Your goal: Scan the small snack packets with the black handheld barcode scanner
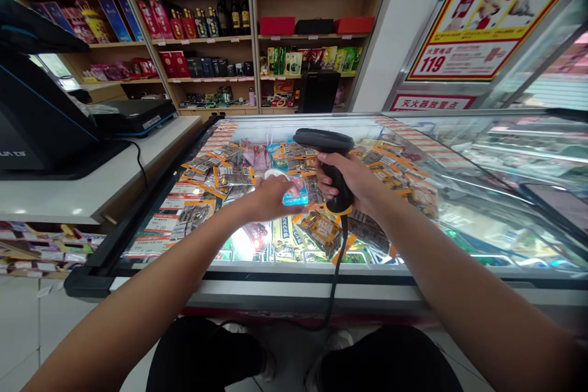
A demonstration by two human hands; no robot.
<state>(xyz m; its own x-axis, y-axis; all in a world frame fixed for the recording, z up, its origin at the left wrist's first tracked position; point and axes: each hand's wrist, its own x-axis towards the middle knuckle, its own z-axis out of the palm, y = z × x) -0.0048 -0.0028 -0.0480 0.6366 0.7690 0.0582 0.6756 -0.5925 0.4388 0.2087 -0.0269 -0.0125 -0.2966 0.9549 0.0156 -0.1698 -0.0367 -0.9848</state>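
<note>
My right hand (342, 180) is wrapped round the grip of a black barcode scanner (324, 139), with its head pointing to the left. A black cable (339, 263) runs down from the scanner's yellow-ringed base. To its left, my left hand (274, 199) is held over the chest freezer with thumb and fingers apart, slightly blurred. A blue and pink packet (296, 191) shows at its fingertips; it seems to lie below, apart from the hand. Part of a white round thing (276, 174) appears just behind the knuckles. Orange-edged snack packets (234, 176) fill the freezer around both hands.
The chest freezer's front edge (275, 288) crosses before my knees. A white counter (169, 141) with a scale (133, 116) and a dark terminal (37, 98) stands at the left. Stocked shelves (206, 40) rise behind. A phone-like dark object (558, 208) rests at the right.
</note>
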